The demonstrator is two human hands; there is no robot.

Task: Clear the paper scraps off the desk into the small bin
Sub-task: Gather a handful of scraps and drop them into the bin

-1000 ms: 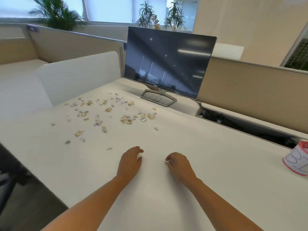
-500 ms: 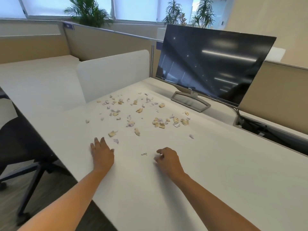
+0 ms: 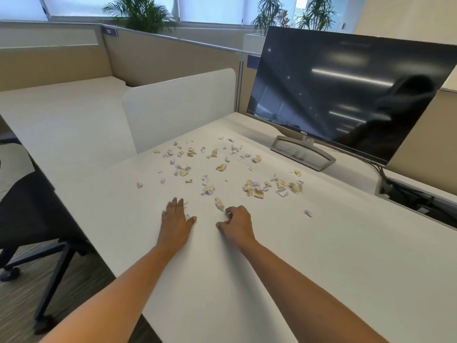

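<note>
Several tan and pale lilac paper scraps (image 3: 257, 193) lie scattered over the white desk (image 3: 321, 268), from its middle back towards the monitor. My left hand (image 3: 176, 217) lies flat on the desk with straight fingers, and small scraps show at its fingertips and beside its thumb. My right hand (image 3: 236, 222) rests a little to the right with its fingers curled down onto the desk. Its fingertips are just below a tan scrap (image 3: 219, 203). Whatever is under those fingers is hidden. The small bin is out of view.
A dark monitor (image 3: 346, 95) on a grey stand (image 3: 303, 153) rises at the back right. A white divider panel (image 3: 180, 107) borders the desk at the back left. A cable gap (image 3: 418, 201) runs along the right edge. A black chair (image 3: 29, 214) stands left of the desk.
The view has swung left and closer to the scraps. Both hands slid forward to the near edge of the scatter. A tiny scrap beside my right hand is no longer visible.
</note>
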